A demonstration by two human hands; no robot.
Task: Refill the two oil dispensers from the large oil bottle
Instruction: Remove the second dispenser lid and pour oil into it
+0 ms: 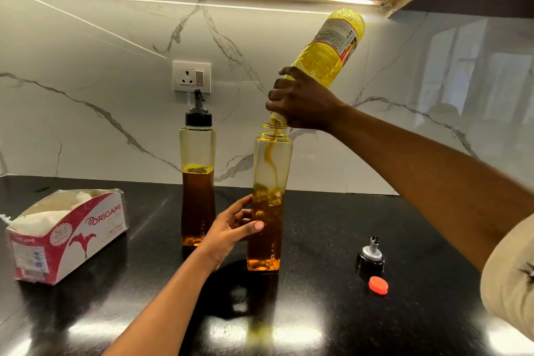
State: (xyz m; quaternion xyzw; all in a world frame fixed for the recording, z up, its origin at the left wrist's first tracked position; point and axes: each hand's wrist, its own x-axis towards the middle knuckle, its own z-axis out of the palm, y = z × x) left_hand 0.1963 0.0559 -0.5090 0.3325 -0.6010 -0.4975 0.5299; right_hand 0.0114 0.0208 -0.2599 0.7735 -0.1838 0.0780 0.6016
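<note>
My right hand (303,101) holds the big oil bottle (332,46) up high and tipped over. Its bottom points up and to the right. My fingers (278,95) are curled round the bottle close to its neck. The mouth of the bottle is just over the top of the open dispenser (268,211). A thin yellow stream of oil runs down inside. I cannot tell if the mouth touches the rim.

The open dispenser stands up straight on the black surface (318,312), in the middle. It is about half full, and the oil has bubbles on top. My left hand (231,228) holds it low down on its left side. My fingers there go round the back, and my thumb presses on the near face.

The capped dispenser (198,188) stands just to the left and a bit farther back. It has its black top on and is about half full.

On the right, a black spout cap (370,259) sits on the surface. A small red cap (378,285) lies just beside it, nearer to me. Far to the left is a pink and white tissue box (66,234) with white paper in it. A white wall socket (192,76) is on the far wall above the capped dispenser.
</note>
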